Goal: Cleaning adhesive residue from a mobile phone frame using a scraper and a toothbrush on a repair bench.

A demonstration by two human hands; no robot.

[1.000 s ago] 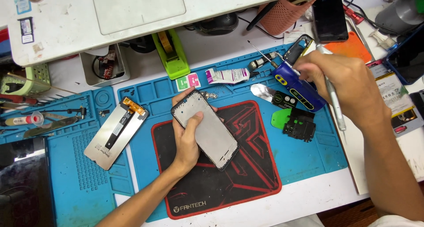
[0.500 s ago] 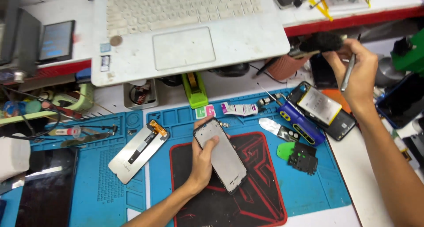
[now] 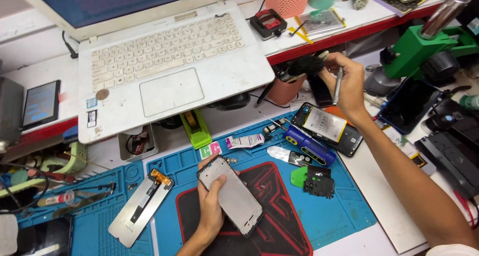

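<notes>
My left hand [image 3: 209, 206] grips a phone frame [image 3: 230, 195] over the blue work mat [image 3: 329, 211], above a black and red pad [image 3: 279, 221]. My right hand [image 3: 347, 81] is stretched out to the far right and holds a thin metal tool [image 3: 338, 86]; its fingers also touch a black brush [image 3: 304, 65] that sticks out of a pink cup [image 3: 289, 89]. Just below that hand lies an opened phone with its battery showing [image 3: 327, 128].
A white laptop [image 3: 169, 71] sits on a raised shelf at the back. A silver display panel [image 3: 142, 206] lies left on the mat. A blue tool [image 3: 309, 145], a green tape dispenser [image 3: 195, 129], a black plastic cover [image 3: 318, 182] and a green stand [image 3: 414, 46] surround the mat.
The camera has tilted up, showing more of the laptop. My right hand moved from the blue tool up to the pink cup at the back. My left hand kept hold of the phone frame.
</notes>
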